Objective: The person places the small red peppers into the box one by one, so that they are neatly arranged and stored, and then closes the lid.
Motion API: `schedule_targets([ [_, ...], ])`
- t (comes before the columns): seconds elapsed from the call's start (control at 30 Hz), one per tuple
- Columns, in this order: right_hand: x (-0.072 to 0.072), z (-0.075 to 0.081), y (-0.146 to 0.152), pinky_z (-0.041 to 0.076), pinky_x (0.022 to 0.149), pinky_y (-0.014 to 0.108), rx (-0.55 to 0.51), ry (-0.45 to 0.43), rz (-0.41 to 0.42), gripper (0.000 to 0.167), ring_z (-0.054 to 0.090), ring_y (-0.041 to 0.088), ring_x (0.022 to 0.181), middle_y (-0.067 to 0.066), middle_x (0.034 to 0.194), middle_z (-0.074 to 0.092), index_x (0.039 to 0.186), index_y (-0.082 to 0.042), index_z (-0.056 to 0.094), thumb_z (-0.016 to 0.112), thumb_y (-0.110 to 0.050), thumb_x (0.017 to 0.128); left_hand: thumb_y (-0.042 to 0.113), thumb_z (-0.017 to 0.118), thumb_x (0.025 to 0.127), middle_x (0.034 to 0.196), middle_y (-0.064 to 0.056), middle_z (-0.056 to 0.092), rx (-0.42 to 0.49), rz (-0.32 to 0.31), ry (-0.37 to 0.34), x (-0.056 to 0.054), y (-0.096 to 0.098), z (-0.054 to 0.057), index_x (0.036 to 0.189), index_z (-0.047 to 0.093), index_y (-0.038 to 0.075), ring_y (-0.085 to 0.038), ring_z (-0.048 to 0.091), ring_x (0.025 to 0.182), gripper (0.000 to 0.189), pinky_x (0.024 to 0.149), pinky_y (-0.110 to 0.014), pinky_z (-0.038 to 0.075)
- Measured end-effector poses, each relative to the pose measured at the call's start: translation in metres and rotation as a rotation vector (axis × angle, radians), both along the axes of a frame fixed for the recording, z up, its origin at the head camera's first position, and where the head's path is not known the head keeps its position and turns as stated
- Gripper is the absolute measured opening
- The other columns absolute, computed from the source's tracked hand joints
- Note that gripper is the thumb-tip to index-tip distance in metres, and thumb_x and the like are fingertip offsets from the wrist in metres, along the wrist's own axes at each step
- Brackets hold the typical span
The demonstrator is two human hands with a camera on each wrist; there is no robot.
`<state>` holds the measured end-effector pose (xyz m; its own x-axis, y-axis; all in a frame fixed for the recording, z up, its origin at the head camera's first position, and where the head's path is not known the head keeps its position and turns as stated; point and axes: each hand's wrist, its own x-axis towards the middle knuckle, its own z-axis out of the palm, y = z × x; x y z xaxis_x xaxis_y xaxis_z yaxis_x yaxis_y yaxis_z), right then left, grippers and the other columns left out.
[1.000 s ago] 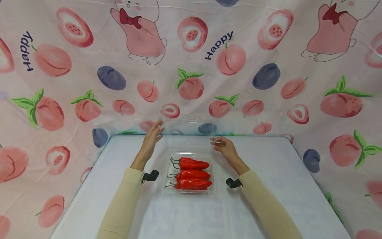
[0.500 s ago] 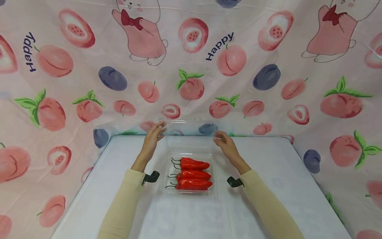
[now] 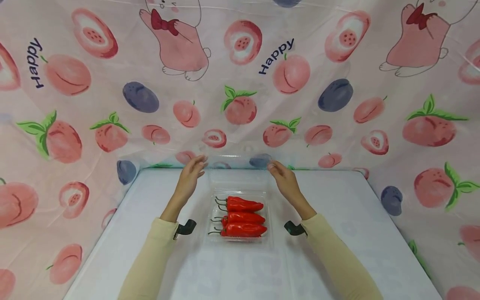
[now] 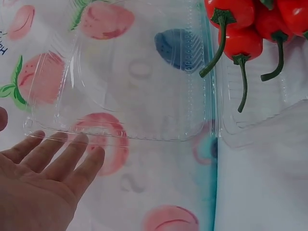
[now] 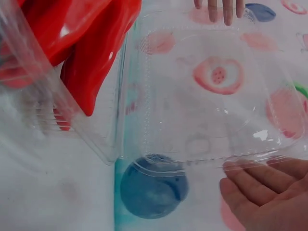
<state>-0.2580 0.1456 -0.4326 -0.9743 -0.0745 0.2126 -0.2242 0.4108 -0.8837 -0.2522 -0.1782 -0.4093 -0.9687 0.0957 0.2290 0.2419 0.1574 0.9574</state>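
Note:
A clear plastic clamshell box (image 3: 268,237) stands on the white table, its lid (image 3: 238,180) raised at the back. Several red peppers (image 3: 245,230) with green stems lie side by side in its base, stems to the left. At the lid's left edge my left hand (image 3: 187,179) has its fingers extended; in the left wrist view, the fingertips (image 4: 81,138) meet the rim. My right hand (image 3: 286,183) is at the opposite edge. The right wrist view has its fingers (image 5: 250,180) straight along the lid's rim, palm facing up. Neither hand grips the lid.
The white table (image 3: 337,250) runs back to a pink fruit-printed cloth (image 3: 240,83) hanging behind and at both sides. A small black wrist camera (image 3: 186,227) sits at the left cuff, and another black camera (image 3: 294,228) at the right.
My right hand has moved up and back to the lid's right edge. The lid's top edge now appears slightly lower, and my left fingertips have dropped a little with it. The peppers stay put.

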Motion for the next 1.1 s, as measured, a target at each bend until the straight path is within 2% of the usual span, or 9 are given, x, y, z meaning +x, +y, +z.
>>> schedule_targets([
  [0.17,0.005,0.007,-0.001,0.049,0.102,0.053,0.063,0.039,-0.017,0.056,0.061,0.034,0.122,0.017,0.131,0.065,0.144,-0.011,0.05,0.052,-0.045,0.099,0.023,0.042,0.106,0.146,-0.019,0.051,-0.083,0.03,0.017,0.008,-0.002,0.002,0.143,0.045,0.001,-0.034,0.051,0.135,0.043,0.111,-0.049,0.042],
  [0.3,0.011,0.011,0.001,0.049,0.103,0.053,0.086,0.054,-0.017,0.054,0.061,0.034,0.122,0.017,0.132,0.064,0.142,-0.009,0.052,0.052,-0.044,0.1,0.025,0.042,0.105,0.144,-0.019,0.053,-0.127,0.04,0.016,0.013,-0.004,0.005,0.142,0.046,0.002,-0.032,0.052,0.134,0.043,0.111,-0.047,0.043],
  [0.5,0.023,0.016,0.003,0.046,0.105,0.054,0.114,0.036,0.012,0.056,0.06,0.035,0.124,0.018,0.136,0.061,0.143,-0.005,0.05,0.047,-0.043,0.102,0.026,0.041,0.106,0.142,-0.02,0.055,-0.189,0.031,0.01,0.023,-0.007,0.006,0.143,0.046,0.002,-0.031,0.052,0.133,0.045,0.112,-0.045,0.042],
  [0.77,0.034,0.019,0.004,0.043,0.109,0.053,0.147,-0.002,0.035,0.062,0.058,0.033,0.128,0.015,0.14,0.058,0.145,-0.008,0.049,0.042,-0.051,0.102,0.025,0.039,0.106,0.139,-0.024,0.056,-0.228,0.024,0.028,0.035,-0.01,0.006,0.142,0.048,-0.002,-0.036,0.054,0.13,0.045,0.11,-0.048,0.044],
  [1.0,0.045,0.02,0.005,0.042,0.109,0.054,0.173,-0.012,0.063,0.063,0.053,0.033,0.133,0.013,0.146,0.052,0.147,-0.008,0.046,0.041,-0.052,0.101,0.03,0.043,0.105,0.14,-0.018,0.058,-0.3,0.039,0.026,0.046,-0.012,0.006,0.142,0.051,0.006,-0.032,0.055,0.131,0.045,0.112,-0.05,0.041],
  [1.1,0.05,0.02,0.005,0.043,0.108,0.054,0.185,-0.007,0.063,0.062,0.053,0.034,0.132,0.012,0.146,0.052,0.146,-0.009,0.047,0.041,-0.052,0.101,0.033,0.042,0.105,0.14,-0.016,0.058,-0.354,0.043,0.036,0.051,-0.012,0.006,0.143,0.051,0.006,-0.032,0.054,0.132,0.047,0.112,-0.052,0.04],
])
